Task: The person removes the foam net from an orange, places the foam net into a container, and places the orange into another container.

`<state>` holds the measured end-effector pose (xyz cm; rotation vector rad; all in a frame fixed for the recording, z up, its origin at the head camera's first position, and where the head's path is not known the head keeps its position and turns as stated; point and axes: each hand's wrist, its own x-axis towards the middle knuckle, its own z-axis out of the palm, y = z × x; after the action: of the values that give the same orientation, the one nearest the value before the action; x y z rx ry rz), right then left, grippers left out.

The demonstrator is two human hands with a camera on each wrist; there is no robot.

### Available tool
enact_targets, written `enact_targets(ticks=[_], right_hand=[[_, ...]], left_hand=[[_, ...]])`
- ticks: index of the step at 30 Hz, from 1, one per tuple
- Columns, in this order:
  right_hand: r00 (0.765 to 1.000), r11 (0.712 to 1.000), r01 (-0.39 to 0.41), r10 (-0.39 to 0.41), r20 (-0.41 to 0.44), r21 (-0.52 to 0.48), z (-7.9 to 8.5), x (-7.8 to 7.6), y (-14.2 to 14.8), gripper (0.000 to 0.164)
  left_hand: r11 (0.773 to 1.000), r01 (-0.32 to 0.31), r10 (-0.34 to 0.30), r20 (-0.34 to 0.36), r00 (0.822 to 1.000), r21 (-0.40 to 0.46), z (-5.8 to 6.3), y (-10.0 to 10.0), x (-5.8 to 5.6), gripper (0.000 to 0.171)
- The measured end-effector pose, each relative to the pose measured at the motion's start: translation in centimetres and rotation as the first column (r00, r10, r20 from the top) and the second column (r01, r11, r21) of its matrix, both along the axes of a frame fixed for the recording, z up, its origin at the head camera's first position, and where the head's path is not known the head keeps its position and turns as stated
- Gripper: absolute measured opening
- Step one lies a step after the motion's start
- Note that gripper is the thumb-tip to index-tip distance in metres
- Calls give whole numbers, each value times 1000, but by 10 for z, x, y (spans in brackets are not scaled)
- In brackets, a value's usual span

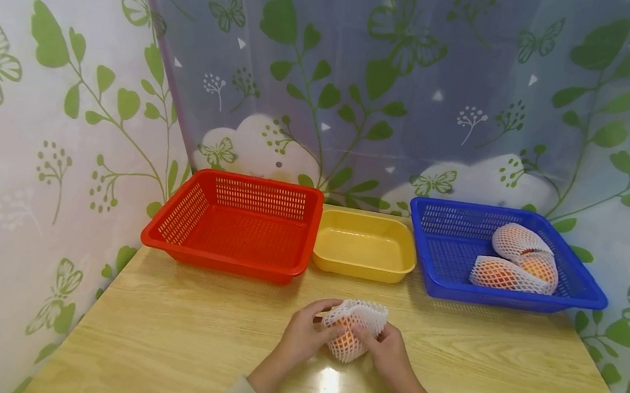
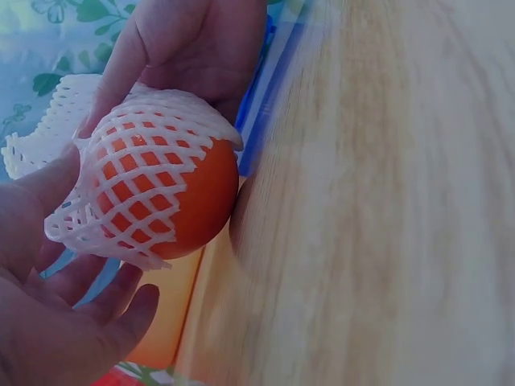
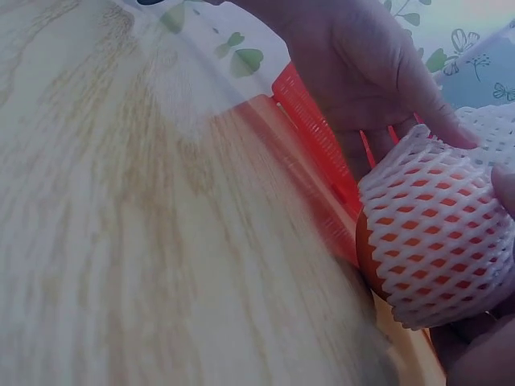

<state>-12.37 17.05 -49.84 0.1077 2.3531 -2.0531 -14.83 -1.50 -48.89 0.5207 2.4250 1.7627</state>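
Both hands hold an orange (image 2: 213,197) partly covered by a white foam net sleeve (image 1: 365,311), low over the table in front of the body. The left hand (image 1: 305,332) is on its left side, thumb on the net and fingers behind it. In the left wrist view that hand (image 2: 48,314) has the net's edge between thumb and fingers. The right hand (image 1: 392,349) grips the orange from the other side, with its thumb across the front. Loose net stands up past the fruit, and one side of the orange's skin shows bare.
Behind the hands stand a red basket (image 1: 231,269), a yellow tray (image 1: 361,271) and a blue basket (image 1: 507,298) in a row. Several net-wrapped oranges (image 1: 508,275) lie in the blue basket. A wooden table (image 1: 169,331) lies beneath, with patterned curtains (image 1: 320,90) around it.
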Motion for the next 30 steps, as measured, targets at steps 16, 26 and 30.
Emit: enact_targets(ticks=[16, 26, 30], right_hand=[[979, 996, 90, -90, -180, -13, 1, 1, -1, 17], [989, 997, 72, -74, -125, -21, -3, 1, -1, 23], [989, 998, 60, -63, -130, -32, -5, 1, -1, 27]], left_hand=[[995, 94, -94, 25, 995, 12, -1, 0, 3, 52], [996, 84, -84, 13, 996, -7, -4, -1, 3, 49], [997, 78, -78, 24, 997, -11, -5, -2, 2, 47]])
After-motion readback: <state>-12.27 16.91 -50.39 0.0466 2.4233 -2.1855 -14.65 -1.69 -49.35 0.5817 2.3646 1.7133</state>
